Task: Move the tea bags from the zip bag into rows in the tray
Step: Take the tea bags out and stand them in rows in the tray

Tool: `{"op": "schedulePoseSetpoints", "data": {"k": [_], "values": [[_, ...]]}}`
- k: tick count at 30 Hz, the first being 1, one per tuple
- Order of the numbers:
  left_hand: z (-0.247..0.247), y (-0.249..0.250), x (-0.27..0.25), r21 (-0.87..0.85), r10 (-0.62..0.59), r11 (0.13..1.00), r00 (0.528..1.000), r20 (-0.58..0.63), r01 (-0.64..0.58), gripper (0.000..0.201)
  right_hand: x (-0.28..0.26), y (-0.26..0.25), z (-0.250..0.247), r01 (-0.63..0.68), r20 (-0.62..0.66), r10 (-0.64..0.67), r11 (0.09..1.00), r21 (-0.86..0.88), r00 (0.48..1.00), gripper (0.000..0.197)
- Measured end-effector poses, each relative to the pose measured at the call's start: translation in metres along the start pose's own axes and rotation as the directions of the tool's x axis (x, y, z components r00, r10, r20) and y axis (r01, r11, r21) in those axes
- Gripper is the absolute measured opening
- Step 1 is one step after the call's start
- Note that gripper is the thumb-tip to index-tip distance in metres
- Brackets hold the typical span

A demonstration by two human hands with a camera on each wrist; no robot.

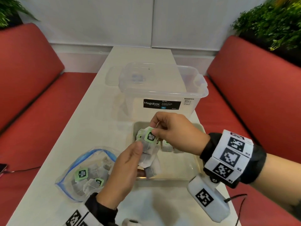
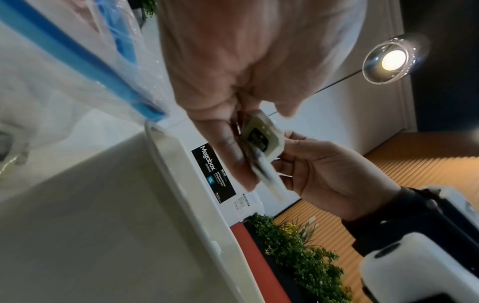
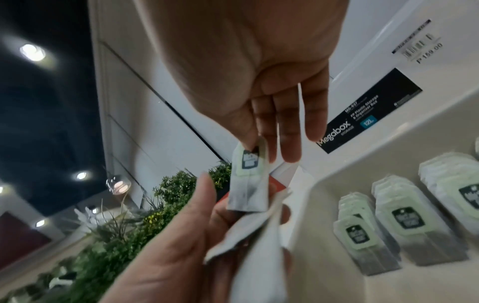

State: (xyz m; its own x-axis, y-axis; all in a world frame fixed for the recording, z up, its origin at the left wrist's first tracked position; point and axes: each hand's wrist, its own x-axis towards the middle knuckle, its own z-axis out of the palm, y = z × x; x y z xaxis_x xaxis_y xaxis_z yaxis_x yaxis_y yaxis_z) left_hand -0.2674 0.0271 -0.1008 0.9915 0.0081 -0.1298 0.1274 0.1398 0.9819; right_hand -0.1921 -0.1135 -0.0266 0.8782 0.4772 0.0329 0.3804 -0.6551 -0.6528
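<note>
A clear zip bag [image 1: 86,173] with a blue seal lies open at the table's front left, with several tea bags [image 1: 81,174] inside. To its right stands a beige tray [image 1: 192,178]; short rows of tea bags [image 3: 404,221] lie at its far end. Above the tray my left hand [image 1: 140,154] holds a small bunch of tea bags [image 1: 149,162]. My right hand [image 1: 154,128] pinches the green-tagged top of one tea bag [image 1: 150,136] in that bunch, seen hanging from thumb and finger as the pinched tea bag [image 3: 249,184] in the right wrist view.
A clear Megabox storage box [image 1: 162,92] stands just behind the tray, its lid leaning at its far left. A phone [image 1: 2,168] with a cable lies at the left table edge. Red benches [image 1: 32,95] flank the narrow white table [image 1: 81,119].
</note>
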Motion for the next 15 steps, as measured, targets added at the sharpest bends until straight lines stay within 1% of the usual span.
{"op": "schedulePoseSetpoints", "data": {"k": [1,3,5,8,11,15], "values": [[0.001,0.001,0.000,0.025,0.020,0.999,1.000,0.001,-0.020,0.036,0.001,0.001,0.000,0.008,-0.016,-0.009,0.999,-0.045,1.000,0.020],[0.002,0.002,0.000,0.100,0.065,0.993,0.998,-0.008,-0.063,0.022,0.002,0.002,-0.002,0.025,-0.023,-0.027,0.996,-0.081,0.999,0.017],[0.000,0.002,0.001,0.157,0.098,0.983,0.994,-0.042,-0.090,0.012,0.003,0.002,-0.005,0.037,0.023,-0.035,0.996,-0.076,0.999,0.017],[-0.004,-0.001,0.003,0.202,0.080,0.977,0.994,-0.071,-0.064,0.010,0.006,0.004,-0.013,0.042,0.094,-0.033,0.994,-0.099,0.995,0.015],[-0.011,-0.005,0.005,0.222,0.037,0.975,0.993,-0.110,-0.012,0.011,0.013,0.013,-0.026,0.044,0.122,-0.019,0.978,-0.203,0.992,0.011],[-0.016,-0.010,0.006,0.200,0.008,0.980,0.994,-0.109,0.014,0.015,0.025,0.036,-0.032,-0.015,0.191,0.089,0.934,-0.358,0.978,0.008]]}}
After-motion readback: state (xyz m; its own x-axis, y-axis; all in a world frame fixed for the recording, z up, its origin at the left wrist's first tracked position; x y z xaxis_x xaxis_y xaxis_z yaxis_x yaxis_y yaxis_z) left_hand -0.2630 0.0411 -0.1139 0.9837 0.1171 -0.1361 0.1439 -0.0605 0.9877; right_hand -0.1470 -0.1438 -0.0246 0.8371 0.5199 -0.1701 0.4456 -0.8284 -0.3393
